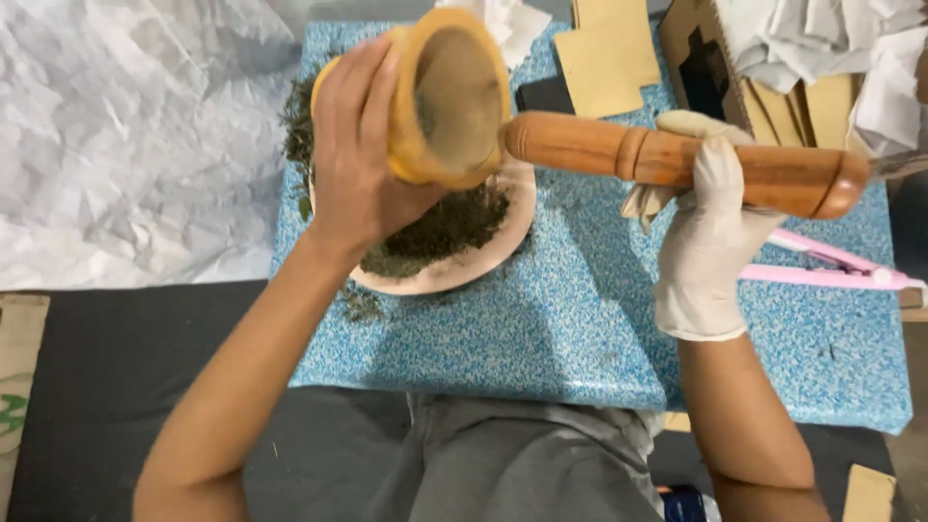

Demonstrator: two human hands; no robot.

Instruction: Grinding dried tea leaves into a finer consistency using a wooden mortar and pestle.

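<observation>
Head view, looking down: left hand (353,155) bare, gripping round yellow wooden mortar (445,97) by its outer wall, tipping it on its side, mouth facing right, directly above pale round plate (454,275). Right hand (710,232) in white latex glove, clenching long reddish-brown wooden pestle (677,159) around its middle, holding it level, rounded tip just touching mortar rim. Dark green crushed dried herb (445,227) piling on plate right under mortar; some flakes spilling onto blue speckled tabletop (541,329) at plate's lower left.

Plate's upper half hiding behind mortar and left hand. Mortar interior looking dusty, contents hard to make out. Pestle's far end running into a grey blurred thing at right edge, cut off. Pink flat-handled tool (822,271) lying just right of gloved hand, part hidden by it.

Flat tan paper pouches (604,53) lying at table's top edge; open brown cardboard box (710,63) at top right, holding crumpled white paper (822,39).
</observation>
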